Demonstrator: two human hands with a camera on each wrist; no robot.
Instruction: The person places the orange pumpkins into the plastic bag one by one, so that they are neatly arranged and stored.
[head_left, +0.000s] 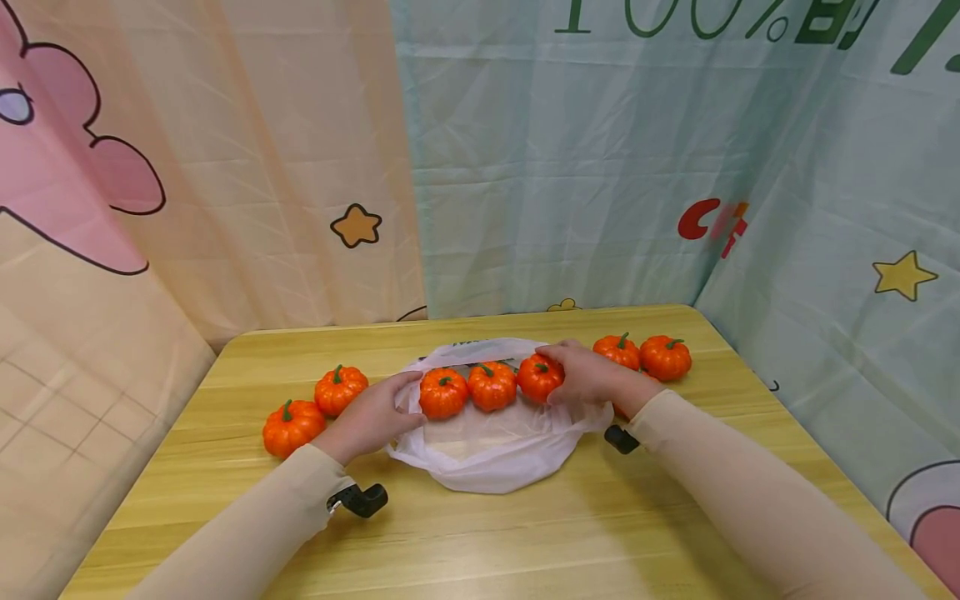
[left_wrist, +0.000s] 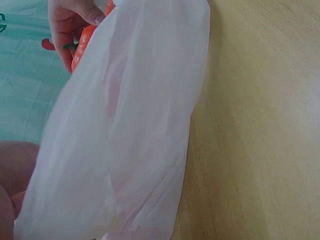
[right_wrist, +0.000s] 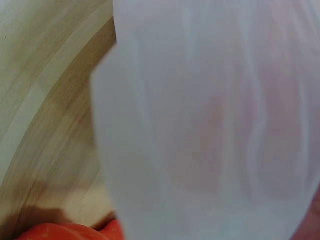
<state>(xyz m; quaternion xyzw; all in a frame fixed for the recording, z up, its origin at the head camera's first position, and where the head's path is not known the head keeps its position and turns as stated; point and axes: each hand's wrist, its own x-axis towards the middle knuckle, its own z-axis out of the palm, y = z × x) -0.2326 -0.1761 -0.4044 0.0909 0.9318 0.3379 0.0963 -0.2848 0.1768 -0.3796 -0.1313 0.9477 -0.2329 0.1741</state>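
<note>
Three small orange pumpkins with green stems sit in a row in the mouth of a white plastic bag (head_left: 495, 475): a left one (head_left: 442, 393), a middle one (head_left: 492, 386) and a right one (head_left: 541, 378). My left hand (head_left: 378, 419) curves thumb and fingers about the left pumpkin's outer side. With my right hand (head_left: 588, 375) I grip the right pumpkin; the left wrist view shows that right hand (left_wrist: 72, 25) with its thumb against a pumpkin (left_wrist: 84, 47). Bag plastic (right_wrist: 200, 125) fills most of the right wrist view and hides the fingers there.
On the wooden table (head_left: 480, 550), two pumpkins lie left of the bag, one nearer (head_left: 293, 428) and one farther (head_left: 341, 390). More pumpkins (head_left: 665, 358) stand at the back right, partly behind my right arm. Printed curtains (head_left: 510, 183) hang behind the table.
</note>
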